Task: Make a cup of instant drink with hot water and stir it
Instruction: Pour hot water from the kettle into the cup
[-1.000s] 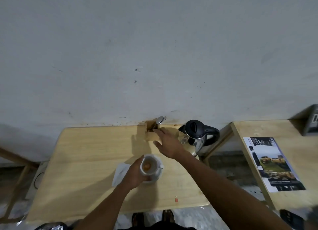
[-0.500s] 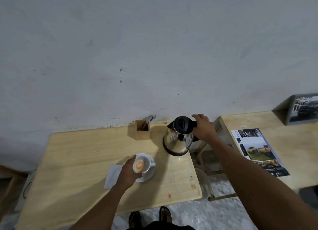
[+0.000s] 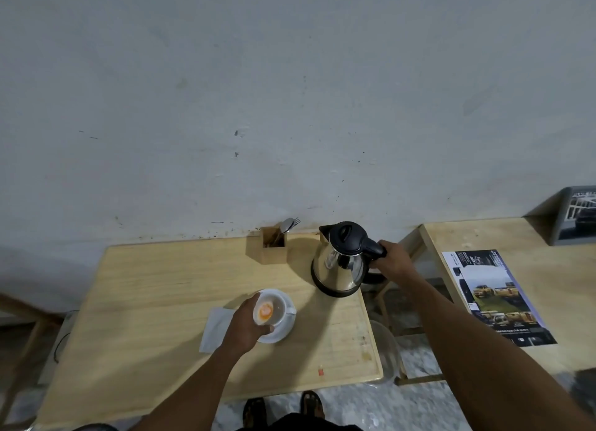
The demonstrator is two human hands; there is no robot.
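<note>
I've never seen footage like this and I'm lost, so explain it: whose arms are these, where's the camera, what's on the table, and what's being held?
There is no machine here. A camera worn on a person's head looks down at their own arms. The left hand has its grip around a white cup with orange powder inside, standing on a saucer beside a napkin. The right hand holds the black handle of a steel kettle. On the wooden table a small wooden box at the wall holds cutlery. A brochure lies on a second table to the right.

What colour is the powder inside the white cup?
Orange powder in the white cup, seen in the head view.
</note>
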